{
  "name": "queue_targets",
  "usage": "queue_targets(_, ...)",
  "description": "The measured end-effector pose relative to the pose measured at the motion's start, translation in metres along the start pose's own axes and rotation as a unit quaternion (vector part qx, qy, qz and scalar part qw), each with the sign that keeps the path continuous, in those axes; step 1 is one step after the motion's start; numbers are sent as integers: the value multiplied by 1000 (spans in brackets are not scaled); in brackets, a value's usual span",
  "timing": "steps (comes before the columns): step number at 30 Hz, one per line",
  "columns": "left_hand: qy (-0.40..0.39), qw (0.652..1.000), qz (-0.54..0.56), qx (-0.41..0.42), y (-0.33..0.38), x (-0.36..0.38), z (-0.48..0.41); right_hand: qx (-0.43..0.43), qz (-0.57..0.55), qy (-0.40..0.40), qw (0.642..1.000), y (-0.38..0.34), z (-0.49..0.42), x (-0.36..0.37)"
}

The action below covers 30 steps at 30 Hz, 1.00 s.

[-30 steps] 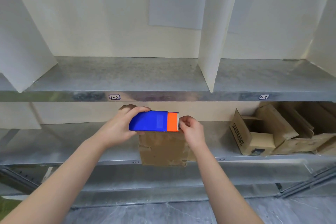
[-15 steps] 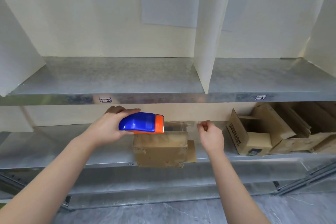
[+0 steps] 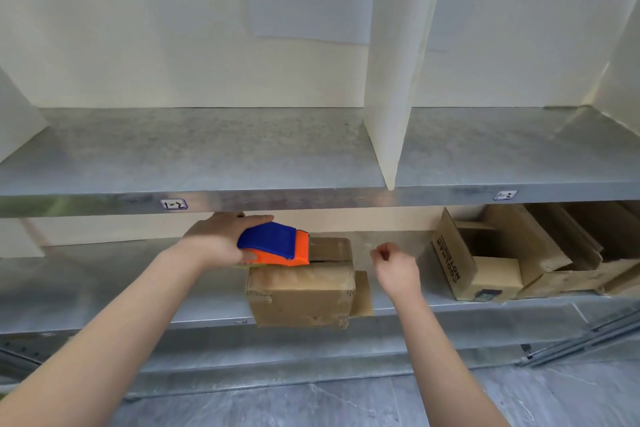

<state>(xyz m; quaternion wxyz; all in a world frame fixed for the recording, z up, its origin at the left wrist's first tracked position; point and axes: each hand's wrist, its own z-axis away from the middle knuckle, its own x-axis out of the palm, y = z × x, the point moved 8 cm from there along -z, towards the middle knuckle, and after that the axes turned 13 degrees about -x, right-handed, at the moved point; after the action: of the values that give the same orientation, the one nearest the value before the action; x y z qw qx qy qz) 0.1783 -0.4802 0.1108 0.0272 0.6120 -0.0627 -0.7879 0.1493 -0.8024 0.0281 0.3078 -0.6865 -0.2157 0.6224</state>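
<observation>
1. A person's left hand [image 3: 221,242] grips a blue and orange tape dispenser [image 3: 273,244], fingers curled over its top. It presses the orange nose onto the top of a small cardboard box [image 3: 301,291], near the box's left end.
2. The right hand [image 3: 394,267] is held well apart from the left, just past the box's right end. Its thumb and fingertips pinch what appears to be the free end of clear tape [image 3: 362,246], which is only faintly visible.
3. The spread looks deliberate: one hand anchors the roll while the other holds the strip taut over the box's open top seam, so the tape can go down flat.
4. The box sits at the front edge of the lower shelf [image 3: 104,288] and slightly overhangs it, probably so both hands can work below the upper shelf [image 3: 207,149].
5. A small tag [image 3: 174,204] on the upper shelf's front edge reads "1-2". A second tag [image 3: 505,195] further right is too blurred to read.
6. A paper sheet [image 3: 311,3] on the back wall carries large black Chinese characters, cropped by the top of the frame.
7. Towards the lower shelf's right end, an open carton [image 3: 450,253] shows dark print running sideways along its flap. The wording cannot be made out with confidence.
</observation>
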Motion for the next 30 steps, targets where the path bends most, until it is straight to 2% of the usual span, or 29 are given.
queue_targets(5,7,1000,1,1,3,12,-6,29,-1,-35,999,22,3,25)
queue_targets(11,10,998,63,20,-2,18,-12,10,-5,-38,999,21,6,50)
queue_targets(18,19,997,75,22,0,24,-16,57,-101,-34,993,27,11,71)
queue_targets(19,19,996,78,24,0,24,-17,52,-87,-40,994,31,11,67)
queue_targets(23,23,995,91,27,-2,25,-17,-80,84,-86,990,29,11,45)
queue_targets(27,24,995,95,28,-3,28,-16,-205,49,-145,967,-1,26,43)
queue_targets(30,31,993,108,35,-3,28,-14,-222,1,-209,953,-21,33,55)
